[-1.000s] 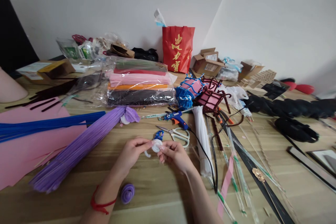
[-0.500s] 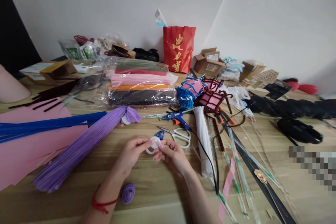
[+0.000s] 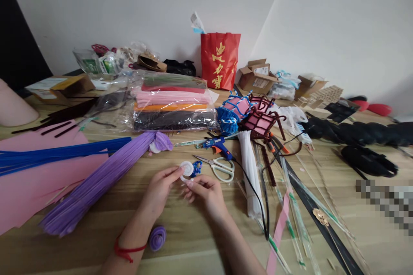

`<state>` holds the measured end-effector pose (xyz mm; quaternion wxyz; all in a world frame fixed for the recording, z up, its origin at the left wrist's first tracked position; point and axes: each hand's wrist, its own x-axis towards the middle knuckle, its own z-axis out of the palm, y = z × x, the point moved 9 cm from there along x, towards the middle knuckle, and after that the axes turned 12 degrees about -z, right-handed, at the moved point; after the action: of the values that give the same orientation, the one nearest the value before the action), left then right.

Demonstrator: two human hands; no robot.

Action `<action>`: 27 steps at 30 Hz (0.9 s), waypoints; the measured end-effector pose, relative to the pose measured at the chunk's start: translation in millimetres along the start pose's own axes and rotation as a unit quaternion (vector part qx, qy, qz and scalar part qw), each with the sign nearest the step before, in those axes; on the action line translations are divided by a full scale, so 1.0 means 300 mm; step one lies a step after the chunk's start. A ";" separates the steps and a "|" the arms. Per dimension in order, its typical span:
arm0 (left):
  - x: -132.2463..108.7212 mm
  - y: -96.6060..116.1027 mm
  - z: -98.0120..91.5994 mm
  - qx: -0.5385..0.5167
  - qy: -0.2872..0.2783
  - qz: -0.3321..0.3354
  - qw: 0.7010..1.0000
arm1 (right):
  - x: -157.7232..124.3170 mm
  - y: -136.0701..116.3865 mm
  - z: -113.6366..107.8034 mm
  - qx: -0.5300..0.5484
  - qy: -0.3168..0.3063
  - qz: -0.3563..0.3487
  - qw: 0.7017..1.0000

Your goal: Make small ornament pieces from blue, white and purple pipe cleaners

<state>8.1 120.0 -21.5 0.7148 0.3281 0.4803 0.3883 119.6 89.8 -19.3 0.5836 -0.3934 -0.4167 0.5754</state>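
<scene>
A white pipe cleaner (image 3: 186, 168) is wound into a flat spiral with a curved loose tail. My left hand (image 3: 162, 187) pinches the spiral at its left edge between thumb and fingers. Below it, my right hand (image 3: 207, 192) grips the tail between thumb and forefinger. Just behind the spiral lies a small blue ornament (image 3: 196, 168), partly covered. Scissors (image 3: 222, 169) with pale handles rest to the right of it. Close to my left forearm sits a purple coiled rosette (image 3: 158, 238) on the table.
A blue glue gun (image 3: 220, 146) lies behind the scissors, its black cord running forward past a white pipe cleaner bundle (image 3: 251, 180). Purple pipe cleaners (image 3: 103, 184) stretch across the left. Wrapped colored bundles (image 3: 174, 99), pink lanterns (image 3: 261, 124) and a red bag (image 3: 220, 60) stand farther back.
The white spiral has turned to face up and shifted slightly left and upward. My right hand has moved from the spiral's edge down to the tail.
</scene>
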 end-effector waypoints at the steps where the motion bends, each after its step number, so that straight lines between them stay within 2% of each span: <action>1: 0.000 0.004 -0.005 0.016 0.010 0.008 1.000 | 0.000 -0.012 -0.010 -0.006 0.013 -0.010 1.000; 7: -0.018 0.038 -0.012 0.121 0.089 0.058 0.987 | -0.010 -0.075 -0.050 -0.098 0.059 -0.077 0.990; 10: -0.026 0.052 -0.002 0.167 0.098 0.071 0.979 | -0.009 -0.095 -0.065 -0.129 0.071 -0.092 0.985; 17: -0.039 0.077 -0.005 0.201 0.105 0.079 0.971 | 0.022 -0.090 -0.089 -0.052 0.058 -0.061 0.995; 22: -0.032 0.063 0.006 0.188 0.102 0.077 0.974 | 0.026 -0.033 -0.062 -0.027 0.030 -0.019 0.999; 27: -0.016 0.039 0.002 0.208 0.113 0.093 0.967 | 0.023 -0.005 -0.083 -0.040 0.059 -0.007 0.997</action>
<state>4.7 121.4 -9.5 0.5329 0.4667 0.5954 0.3791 143.7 97.1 -26.2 0.5950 -0.4466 -0.4072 0.5298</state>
